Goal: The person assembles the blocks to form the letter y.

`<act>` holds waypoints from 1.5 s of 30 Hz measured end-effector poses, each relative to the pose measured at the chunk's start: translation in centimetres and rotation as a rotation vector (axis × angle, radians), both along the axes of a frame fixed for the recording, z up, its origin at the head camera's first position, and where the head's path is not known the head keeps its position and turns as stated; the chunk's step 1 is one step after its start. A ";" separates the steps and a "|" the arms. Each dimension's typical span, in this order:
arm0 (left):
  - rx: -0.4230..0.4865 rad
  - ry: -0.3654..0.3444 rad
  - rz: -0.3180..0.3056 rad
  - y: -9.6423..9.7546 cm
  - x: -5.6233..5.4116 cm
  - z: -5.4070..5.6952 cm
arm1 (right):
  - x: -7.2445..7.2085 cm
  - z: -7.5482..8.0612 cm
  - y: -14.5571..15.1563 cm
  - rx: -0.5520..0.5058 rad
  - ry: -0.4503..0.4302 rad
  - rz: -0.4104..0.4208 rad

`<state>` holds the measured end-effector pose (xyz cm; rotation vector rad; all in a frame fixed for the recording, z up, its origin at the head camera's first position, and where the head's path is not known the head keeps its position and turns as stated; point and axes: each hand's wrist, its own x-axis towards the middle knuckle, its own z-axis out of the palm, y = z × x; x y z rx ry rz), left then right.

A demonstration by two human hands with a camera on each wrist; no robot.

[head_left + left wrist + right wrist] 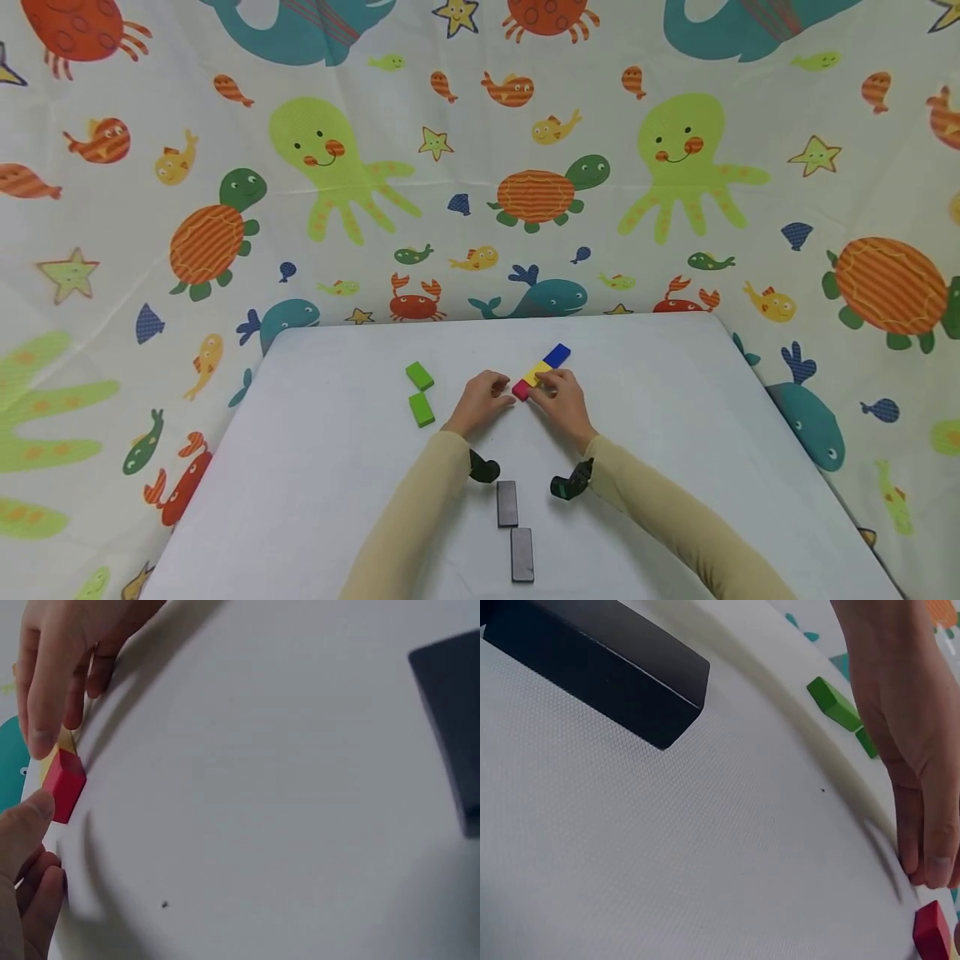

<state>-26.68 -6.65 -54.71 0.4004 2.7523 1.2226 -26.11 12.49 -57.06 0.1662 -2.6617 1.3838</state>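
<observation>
A red block (521, 389), a yellow block (535, 372) and a blue block (557, 356) lie end to end in a slanting row on the white table. My right hand (566, 407) pinches the yellow block, its thumb close to the joint with the red one. To the left, my left hand (482, 403) is relaxed with fingers slightly bent and nothing between them. Its thumb overlaps the near end of the red block (66, 786) in the left wrist view. The right wrist view shows the left hand (922, 750) beside the red block (931, 931).
Left of the hands lie two green blocks (422, 409), set at an angle with corners close. Two dark grey blocks (507, 503) stand in line nearer the front, between the forearms. A sea-animal cloth (450, 183) hangs behind the white table (322, 467).
</observation>
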 end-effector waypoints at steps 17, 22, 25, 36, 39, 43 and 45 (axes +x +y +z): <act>-0.075 0.188 0.277 -8.9 -0.9 1.8 | -0.3 -0.4 -0.6 0.032 0.000 0.005; -0.137 0.117 0.324 -11.3 -0.4 1.1 | -0.1 -0.3 -0.6 0.040 -0.002 -0.005; -0.131 0.095 0.311 -12.2 -0.2 0.5 | 0.0 -0.3 -0.6 0.042 -0.002 -0.011; -0.151 0.064 0.260 -13.3 0.0 -0.1 | 0.2 0.0 -0.7 0.055 0.004 0.005; -0.165 0.055 0.259 -13.3 -0.1 0.0 | 0.2 0.1 -0.7 0.064 0.009 0.006; -0.165 0.047 0.265 -13.2 -0.3 0.0 | 0.2 0.3 -0.8 0.073 0.006 0.008; -0.158 0.041 0.264 -13.2 -0.3 0.0 | 0.1 0.3 -0.9 0.077 0.005 0.006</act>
